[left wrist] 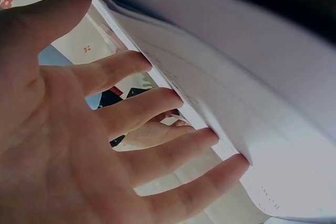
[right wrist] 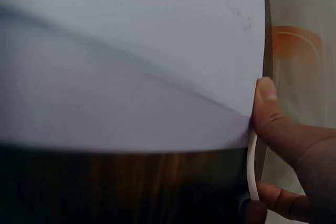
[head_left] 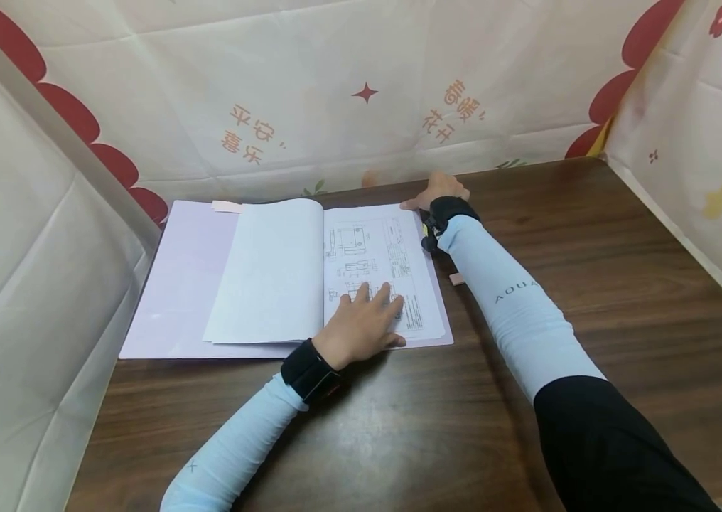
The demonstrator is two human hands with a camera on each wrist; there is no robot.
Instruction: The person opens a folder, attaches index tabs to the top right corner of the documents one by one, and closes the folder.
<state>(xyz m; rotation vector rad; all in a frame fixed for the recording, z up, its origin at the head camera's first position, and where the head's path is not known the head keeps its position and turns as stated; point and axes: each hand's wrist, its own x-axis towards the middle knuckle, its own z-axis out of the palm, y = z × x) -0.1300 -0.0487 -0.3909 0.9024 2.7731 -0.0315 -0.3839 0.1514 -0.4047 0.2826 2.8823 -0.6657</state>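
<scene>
An open lavender folder point(head_left: 188, 249) holds bound paper sheets. Its left-hand page point(head_left: 274, 270) is blank, while technical drawings cover the right-hand page point(head_left: 367, 242). My left hand point(head_left: 364, 327) rests on the lower part of that drawing page, fingers spread; the left wrist view shows its fingertips point(left wrist: 210, 135) touching the paper. At the folder's far right corner, my right hand point(head_left: 440, 190) holds the edge. In the right wrist view its thumb point(right wrist: 270, 103) lies against the sheet corner, with curled fingers point(right wrist: 281, 200) beside a thin pale strip point(right wrist: 252, 169).
The folder lies on a dark brown wooden table point(head_left: 591, 284). A pale pink tab point(head_left: 227, 206) sticks out at the folder's top, another pink tab point(head_left: 457, 279) at its right side. Printed white cloth point(head_left: 348, 43) hangs behind the table and along both sides.
</scene>
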